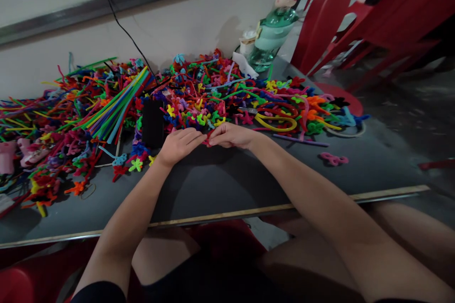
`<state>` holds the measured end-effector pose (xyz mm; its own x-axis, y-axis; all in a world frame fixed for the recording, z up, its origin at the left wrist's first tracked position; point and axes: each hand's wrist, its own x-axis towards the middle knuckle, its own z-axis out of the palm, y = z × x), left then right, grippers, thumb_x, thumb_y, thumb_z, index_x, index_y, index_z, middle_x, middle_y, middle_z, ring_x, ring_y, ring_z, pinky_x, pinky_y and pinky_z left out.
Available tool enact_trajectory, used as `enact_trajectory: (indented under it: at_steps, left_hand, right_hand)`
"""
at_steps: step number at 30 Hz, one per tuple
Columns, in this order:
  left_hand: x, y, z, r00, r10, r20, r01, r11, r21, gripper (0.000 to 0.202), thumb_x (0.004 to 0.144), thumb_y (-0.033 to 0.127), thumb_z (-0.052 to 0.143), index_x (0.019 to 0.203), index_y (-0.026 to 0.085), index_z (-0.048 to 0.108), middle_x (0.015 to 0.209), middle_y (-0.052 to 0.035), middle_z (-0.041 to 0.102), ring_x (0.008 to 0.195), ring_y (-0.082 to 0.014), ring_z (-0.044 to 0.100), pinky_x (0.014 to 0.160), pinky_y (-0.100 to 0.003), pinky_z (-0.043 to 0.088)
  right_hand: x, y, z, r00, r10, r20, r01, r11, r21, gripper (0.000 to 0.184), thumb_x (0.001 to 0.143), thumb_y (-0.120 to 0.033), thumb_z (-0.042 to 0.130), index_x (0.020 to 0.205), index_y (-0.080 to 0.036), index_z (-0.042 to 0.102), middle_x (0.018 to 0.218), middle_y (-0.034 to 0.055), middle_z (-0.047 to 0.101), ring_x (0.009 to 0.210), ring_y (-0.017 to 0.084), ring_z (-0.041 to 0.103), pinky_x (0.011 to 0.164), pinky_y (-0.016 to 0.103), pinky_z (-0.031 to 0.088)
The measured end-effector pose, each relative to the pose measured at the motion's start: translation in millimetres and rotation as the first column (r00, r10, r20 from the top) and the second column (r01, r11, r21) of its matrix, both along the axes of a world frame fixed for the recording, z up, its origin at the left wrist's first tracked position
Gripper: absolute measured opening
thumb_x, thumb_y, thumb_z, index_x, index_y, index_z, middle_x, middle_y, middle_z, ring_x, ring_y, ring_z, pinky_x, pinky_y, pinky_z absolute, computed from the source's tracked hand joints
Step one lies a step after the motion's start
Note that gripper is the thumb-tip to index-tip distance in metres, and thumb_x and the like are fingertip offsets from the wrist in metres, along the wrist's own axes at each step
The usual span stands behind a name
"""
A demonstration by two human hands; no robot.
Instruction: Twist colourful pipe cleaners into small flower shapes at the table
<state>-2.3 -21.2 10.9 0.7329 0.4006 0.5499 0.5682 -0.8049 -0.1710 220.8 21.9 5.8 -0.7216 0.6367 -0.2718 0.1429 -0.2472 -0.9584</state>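
Observation:
Between my two hands, just above the dark table [227, 184], is a small red pipe cleaner piece [209, 139]. My right hand [229, 135] pinches it with thumb and forefinger. From the other side, my left hand [183, 144] meets it, fingers together and tips at the red piece; its thumb is hidden below. A black phone-like slab [152, 124] lies just beyond my left hand. Past my right hand are yellow-handled scissors [276, 122]. A pink twisted pipe cleaner shape [333, 159] lies apart at the right.
A long heap of coloured pipe cleaner shapes [192, 90] runs along the wall, with a bundle of straight pipe cleaners [119, 104] on it. A green bottle [272, 38] stands at the back right. Red chairs [323, 23] are beyond the table's right end. A black cable [119, 21] hangs down the wall.

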Motion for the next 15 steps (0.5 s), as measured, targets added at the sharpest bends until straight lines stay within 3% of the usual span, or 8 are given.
enact_trajectory:
  at_steps: [4,7,9,11,13,14,15]
  left_hand:
    - [4,-1,6.7,0.998,-0.035,-0.046,0.034,0.999,-0.038,0.024,0.097,0.017,0.042,0.102,0.019,0.065,0.095,-0.0048,0.072,0.094,-0.0144,0.065,0.072,-0.024,0.050]
    - [13,-1,2.1,0.999,0.032,-0.011,-0.033,0.987,-0.156,0.025,0.095,0.023,0.044,0.084,0.018,0.066,0.081,-0.0050,0.070,0.081,-0.0143,0.063,0.068,-0.025,0.047]
    - [20,0,-3.8,0.981,0.173,0.091,-0.145,0.957,-0.250,0.028,0.091,0.026,0.048,0.071,0.016,0.065,0.070,-0.0050,0.067,0.072,-0.0148,0.061,0.064,-0.026,0.045]
    - [24,1,-8.7,0.917,0.351,0.188,-0.248,0.873,-0.420,0.032,0.089,0.026,0.049,0.062,0.016,0.062,0.060,-0.0028,0.063,0.061,-0.0133,0.058,0.060,-0.025,0.043]
    - [25,2,-10.2,0.869,0.455,0.197,-0.272,0.770,-0.578,0.034,0.090,0.025,0.047,0.062,0.015,0.063,0.056,-0.0004,0.061,0.055,-0.0114,0.057,0.059,-0.024,0.044]
    - [24,3,-9.6,0.865,0.465,0.189,-0.269,0.747,-0.608,0.034,0.092,0.025,0.045,0.066,0.015,0.065,0.058,-0.0001,0.063,0.056,-0.0113,0.058,0.060,-0.024,0.045]
    - [22,3,-8.3,0.878,0.444,0.177,-0.262,0.756,-0.600,0.032,0.093,0.026,0.045,0.073,0.015,0.068,0.065,-0.0010,0.067,0.062,-0.0123,0.061,0.064,-0.024,0.047]
  right_hand:
    - [4,4,0.5,0.993,-0.006,0.118,-0.004,0.996,0.085,0.022,0.060,-0.033,0.078,0.071,-0.014,0.075,0.038,-0.0072,0.044,0.037,0.002,0.022,0.039,0.021,0.013]
    - [1,1,-1.1,0.983,-0.090,0.162,0.038,0.953,0.301,0.024,0.061,-0.035,0.076,0.071,-0.014,0.076,0.047,-0.0027,0.057,0.042,0.004,0.033,0.043,0.022,0.023]
    - [-6,-7,-2.7,0.964,-0.215,0.156,0.109,0.857,0.504,0.020,0.066,-0.033,0.072,0.072,-0.015,0.077,0.056,0.0007,0.064,0.049,0.008,0.046,0.050,0.023,0.033]
    - [-13,-18,-4.2,0.927,-0.355,0.124,0.169,0.688,0.706,0.019,0.072,-0.030,0.065,0.074,-0.016,0.077,0.064,0.0029,0.070,0.059,0.012,0.056,0.056,0.024,0.038]
    - [-20,-26,-5.8,0.892,-0.442,0.093,0.171,0.521,0.836,0.020,0.076,-0.027,0.060,0.074,-0.018,0.077,0.070,0.0038,0.072,0.067,0.014,0.061,0.060,0.024,0.039]
    - [-21,-28,-6.7,0.881,-0.468,0.075,0.186,0.487,0.853,0.020,0.077,-0.027,0.059,0.074,-0.019,0.077,0.071,0.0042,0.073,0.068,0.015,0.062,0.061,0.025,0.039]
    - [-21,-28,-7.6,0.875,-0.480,0.060,0.214,0.495,0.843,0.020,0.077,-0.028,0.059,0.073,-0.018,0.077,0.070,0.0045,0.073,0.067,0.015,0.062,0.060,0.025,0.039]
